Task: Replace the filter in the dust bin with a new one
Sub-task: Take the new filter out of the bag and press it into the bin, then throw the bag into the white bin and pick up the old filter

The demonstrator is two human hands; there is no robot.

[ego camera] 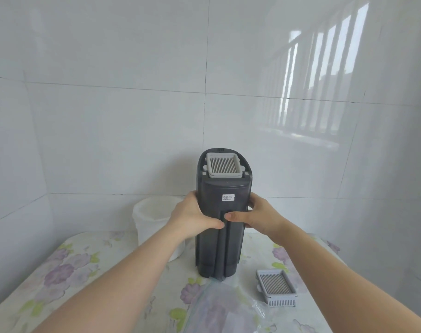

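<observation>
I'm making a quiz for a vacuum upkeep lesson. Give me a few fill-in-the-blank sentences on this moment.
1. The dust bin stands upright and is held by ____ hands, the left hand and the right hand.
2. The fitted filter sits in the ____ end of the dust bin.
3. The loose filter lies on the tablecloth printed with ____.
4. The white bucket stands on the person's ____ of the dust bin.

Missing words: both; top; flowers; left

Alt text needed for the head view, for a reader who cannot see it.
Both hands, left hand and right hand, hold an upright dark dust bin with a grey filter seated on top. A second filter lies on the floral tablecloth.
</observation>
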